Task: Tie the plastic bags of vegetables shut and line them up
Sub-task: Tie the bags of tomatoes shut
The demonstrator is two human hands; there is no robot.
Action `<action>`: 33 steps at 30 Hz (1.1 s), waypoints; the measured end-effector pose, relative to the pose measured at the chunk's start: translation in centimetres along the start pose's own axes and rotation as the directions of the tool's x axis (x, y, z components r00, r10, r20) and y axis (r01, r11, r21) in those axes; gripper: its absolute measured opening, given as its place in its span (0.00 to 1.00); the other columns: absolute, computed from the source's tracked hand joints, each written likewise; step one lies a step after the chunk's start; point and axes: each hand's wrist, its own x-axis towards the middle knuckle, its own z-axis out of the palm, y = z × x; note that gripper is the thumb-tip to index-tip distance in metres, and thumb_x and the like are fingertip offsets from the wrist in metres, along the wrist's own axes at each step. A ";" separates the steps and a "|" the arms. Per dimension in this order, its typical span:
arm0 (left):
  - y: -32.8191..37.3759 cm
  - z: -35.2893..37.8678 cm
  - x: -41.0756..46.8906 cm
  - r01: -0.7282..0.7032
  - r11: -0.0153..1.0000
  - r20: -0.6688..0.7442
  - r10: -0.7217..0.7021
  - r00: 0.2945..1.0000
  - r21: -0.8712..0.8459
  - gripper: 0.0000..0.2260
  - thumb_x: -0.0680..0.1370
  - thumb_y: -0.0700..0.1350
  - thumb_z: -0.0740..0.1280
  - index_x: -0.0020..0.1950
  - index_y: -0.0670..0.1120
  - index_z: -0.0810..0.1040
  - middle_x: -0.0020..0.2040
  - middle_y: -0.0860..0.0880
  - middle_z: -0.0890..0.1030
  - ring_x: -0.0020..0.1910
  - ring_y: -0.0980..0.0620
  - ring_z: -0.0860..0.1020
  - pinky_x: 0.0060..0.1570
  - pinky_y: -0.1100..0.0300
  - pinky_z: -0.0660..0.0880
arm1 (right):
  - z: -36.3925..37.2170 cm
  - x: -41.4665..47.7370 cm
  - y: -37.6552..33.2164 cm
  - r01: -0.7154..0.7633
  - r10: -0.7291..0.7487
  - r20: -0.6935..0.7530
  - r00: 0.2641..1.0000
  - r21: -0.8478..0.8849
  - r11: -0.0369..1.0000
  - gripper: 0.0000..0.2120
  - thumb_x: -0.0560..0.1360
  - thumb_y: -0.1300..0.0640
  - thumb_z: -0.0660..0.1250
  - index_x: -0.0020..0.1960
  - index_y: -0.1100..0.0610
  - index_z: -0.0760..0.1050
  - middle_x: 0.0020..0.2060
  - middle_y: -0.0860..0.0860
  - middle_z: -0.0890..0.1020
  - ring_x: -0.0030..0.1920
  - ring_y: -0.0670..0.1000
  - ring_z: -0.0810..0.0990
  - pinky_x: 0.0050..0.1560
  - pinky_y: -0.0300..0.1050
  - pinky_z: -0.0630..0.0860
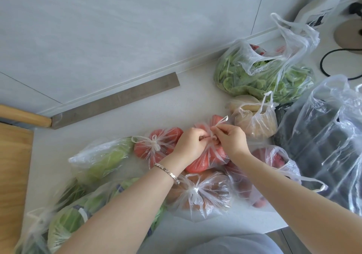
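My left hand (191, 143) and my right hand (232, 139) both pinch the handles of a clear bag of red tomatoes (205, 159) at the middle of the white counter (117, 128), the handles twisted between my fingers. Left of it lies a knotted bag of tomatoes (156, 146). A knotted bag with brownish contents (203, 193) sits in front. Bags of green vegetables (101, 157) lie to the left. A bag of leafy greens (260, 77) stands open at the back right.
A bag of pale roots (256, 122) and a big bag of dark vegetables (323, 146) stand at the right. An open bag of red items (276, 159) lies beside my right forearm. A wooden board (13, 175) is at the left; a black cable (331, 61) runs far right.
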 end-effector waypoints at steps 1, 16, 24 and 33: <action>0.0 0.1 0.0 0.015 1.000 -0.021 -0.015 1.000 -0.014 0.10 0.76 0.45 0.66 0.43 0.38 0.82 0.34 0.42 0.81 0.29 0.50 0.75 0.34 0.58 0.71 | 0.1 0.0 0.0 0.008 -0.008 -0.008 1.000 -0.017 1.000 0.14 0.75 0.59 0.65 0.32 0.63 0.76 0.24 0.54 0.75 0.25 0.47 0.70 0.32 0.40 0.72; 0.2 -0.3 0.5 0.134 0.986 0.088 -0.125 0.988 -0.102 0.10 0.78 0.45 0.63 0.55 0.43 0.79 0.51 0.44 0.82 0.46 0.49 0.78 0.46 0.59 0.72 | -1.1 0.4 0.2 0.533 -0.429 0.320 0.845 -0.431 0.728 0.13 0.68 0.70 0.68 0.50 0.60 0.82 0.34 0.57 0.76 0.32 0.47 0.73 0.38 0.41 0.74; 0.2 0.0 -0.2 0.094 0.993 -0.004 -0.094 0.996 -0.075 0.10 0.78 0.46 0.63 0.51 0.41 0.80 0.46 0.42 0.83 0.47 0.45 0.80 0.49 0.52 0.75 | -0.9 0.5 0.2 0.429 -0.369 0.222 0.902 -0.390 0.814 0.06 0.69 0.67 0.70 0.45 0.64 0.83 0.40 0.59 0.80 0.37 0.50 0.74 0.37 0.28 0.68; -0.4 0.8 -0.7 0.000 0.998 -0.105 -0.006 0.994 -0.055 0.10 0.78 0.44 0.63 0.51 0.40 0.80 0.46 0.44 0.83 0.43 0.48 0.79 0.45 0.56 0.75 | -2.5 0.7 -1.7 0.043 0.006 0.285 0.959 -0.166 0.985 0.04 0.68 0.64 0.73 0.39 0.55 0.82 0.30 0.46 0.81 0.26 0.37 0.76 0.31 0.27 0.73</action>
